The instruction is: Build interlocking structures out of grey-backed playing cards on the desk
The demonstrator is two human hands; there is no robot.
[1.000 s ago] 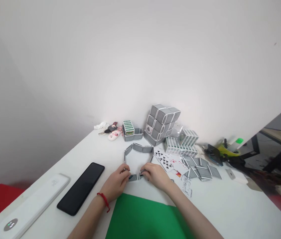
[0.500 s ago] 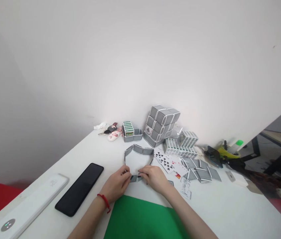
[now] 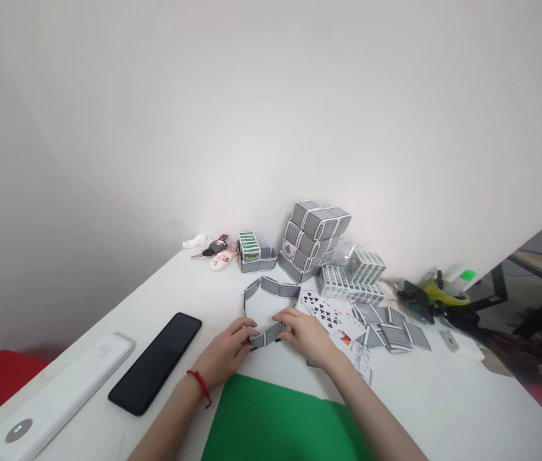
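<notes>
Left hand: the left hand [image 3: 225,351], with a red string bracelet [image 3: 200,384] on its wrist, has its fingers curled and drawn together, tips pinched on the left end of the nearest link of the card chain [image 3: 268,334].
Right hand: the right hand [image 3: 307,333] lies palm down, fingers bent, thumb and fingertips closed on the right end of that same link.
Card chain: grey-backed folded cards joined edge to edge, standing on their long edges in a loop on the table [image 3: 179,301], midway between its near and far edges, just beyond the green sheet [image 3: 275,422].
Axis: the held link runs left to right, its right end tilted slightly up; the loop opens upward.
Writing: the face-up cards [image 3: 323,310] to the right of the loop show black club pips. A faint mark on the white device [image 3: 54,403] by the left edge cannot be read.
Nearby: a black phone [image 3: 156,362] lies between that device and the left hand. A stack of folded-card blocks [image 3: 314,240] stands at the far edge.
</notes>
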